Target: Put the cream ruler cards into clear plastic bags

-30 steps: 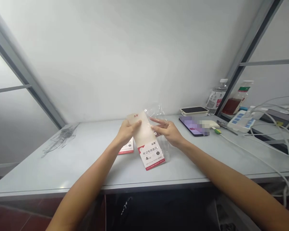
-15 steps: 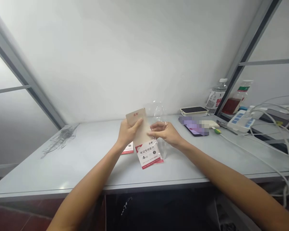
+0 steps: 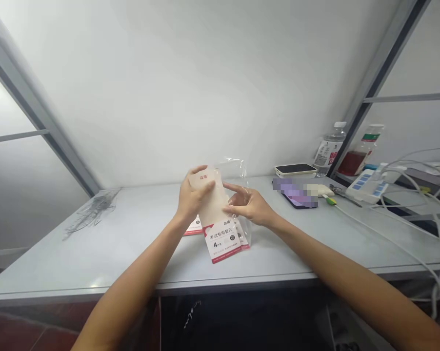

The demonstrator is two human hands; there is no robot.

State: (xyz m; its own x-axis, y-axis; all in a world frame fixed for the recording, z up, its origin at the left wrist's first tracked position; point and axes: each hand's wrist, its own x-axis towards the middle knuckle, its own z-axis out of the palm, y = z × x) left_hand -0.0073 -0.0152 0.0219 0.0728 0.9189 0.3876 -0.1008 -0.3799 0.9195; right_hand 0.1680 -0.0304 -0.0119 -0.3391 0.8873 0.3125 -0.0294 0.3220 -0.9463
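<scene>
Two hands are working close together above the counter (image 3: 132,256). The left hand (image 3: 195,197) is closed on a printed card (image 3: 212,209), with the thumb across its pale upper part and the other fingers behind. The card hangs tilted below this hand, its red and white label at the lower end. The right hand (image 3: 250,207) is just beside it, with thumb and first finger spread at the card's right edge. A clear bag (image 3: 235,168) rises above and around the right fingers; whether they pinch the film or the card, I cannot tell.

Behind the lower end of the held card, below the right hand, a second card (image 3: 245,243) shows its red edge, and it seems to be inside the bag. Just below the left hand, partly hidden, one more card (image 3: 193,228) lies on the counter.

About the progress, I judge that the work is in the middle. The printed card is already lifted and the film is spread out, but neither is set down. The card below the left hand is not taken up.

Well to the left of the left hand lies crumpled film (image 3: 95,209). Beyond the right hand is a phone (image 3: 291,192).
</scene>
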